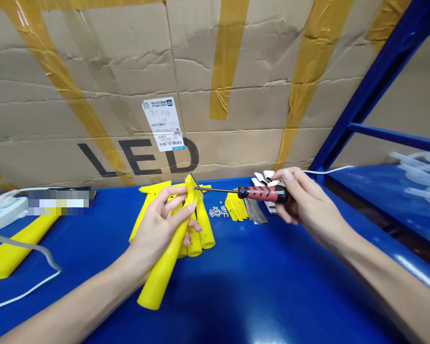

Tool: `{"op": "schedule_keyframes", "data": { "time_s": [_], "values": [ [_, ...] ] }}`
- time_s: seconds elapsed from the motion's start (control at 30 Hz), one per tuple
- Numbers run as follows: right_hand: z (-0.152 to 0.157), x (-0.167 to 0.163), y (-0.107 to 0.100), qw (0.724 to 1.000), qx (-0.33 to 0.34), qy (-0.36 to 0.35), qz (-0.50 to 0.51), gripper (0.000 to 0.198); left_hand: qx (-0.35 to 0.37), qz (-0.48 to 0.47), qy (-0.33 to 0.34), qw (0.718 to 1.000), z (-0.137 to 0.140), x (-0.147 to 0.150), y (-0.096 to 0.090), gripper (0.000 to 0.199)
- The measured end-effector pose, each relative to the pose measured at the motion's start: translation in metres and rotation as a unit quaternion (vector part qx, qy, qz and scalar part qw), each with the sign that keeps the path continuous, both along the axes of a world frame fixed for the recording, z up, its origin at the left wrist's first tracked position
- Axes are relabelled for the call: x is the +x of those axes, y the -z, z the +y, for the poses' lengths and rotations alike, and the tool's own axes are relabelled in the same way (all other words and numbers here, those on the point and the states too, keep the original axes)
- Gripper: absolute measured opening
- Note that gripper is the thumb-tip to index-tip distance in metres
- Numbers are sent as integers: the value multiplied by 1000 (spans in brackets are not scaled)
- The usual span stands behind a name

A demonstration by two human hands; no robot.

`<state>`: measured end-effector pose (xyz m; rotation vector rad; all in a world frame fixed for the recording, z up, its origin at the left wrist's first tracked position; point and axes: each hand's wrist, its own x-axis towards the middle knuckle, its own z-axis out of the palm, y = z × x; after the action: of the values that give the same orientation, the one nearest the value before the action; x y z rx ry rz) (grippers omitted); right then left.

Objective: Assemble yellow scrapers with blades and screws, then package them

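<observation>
Mid-frame, your left hand [156, 220] grips a yellow tube [162, 272], apparently bracing it against the screwdriver [261, 193] your right hand [306, 203] clasps.

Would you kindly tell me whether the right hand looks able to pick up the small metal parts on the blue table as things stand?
Probably not: the right hand is holding the screwdriver by its handle, though nothing seems to cover the small metal parts on the blue table.

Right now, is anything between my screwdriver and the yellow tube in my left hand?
Nothing visible: the screwdriver in your right hand runs unobstructed to the far end of the yellow tube.
</observation>
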<state>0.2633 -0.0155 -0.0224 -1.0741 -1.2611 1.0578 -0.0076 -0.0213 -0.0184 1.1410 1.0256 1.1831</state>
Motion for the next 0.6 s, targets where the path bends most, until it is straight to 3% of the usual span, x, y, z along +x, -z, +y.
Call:
{"op": "schedule_keyframes", "data": {
  "time_s": [0.13, 0.2, 0.27, 0.43, 0.6],
  "values": [
    [-1, 1, -2, 995, -17, -81, 60, 41, 7, 2, -16, 1000, -2, 2, -1, 48],
    [0, 1, -1, 999, 4, -38, 13, 30, -2, 6, -11, 1000, -3, 2, 0, 49],
    [1, 1, 1, 1000, 10, 12, -21, 32, -1, 6, -7, 1000, -3, 3, 1, 50],
    [1, 1, 3, 995, -20, -85, 56, 42, 19, -3, -22, 1000, -3, 3, 1, 49],
    [-1, 0, 2, 1000, 11, -20, -11, 30, 30, 10, -17, 999, -3, 3, 3, 48]
  ]
}}
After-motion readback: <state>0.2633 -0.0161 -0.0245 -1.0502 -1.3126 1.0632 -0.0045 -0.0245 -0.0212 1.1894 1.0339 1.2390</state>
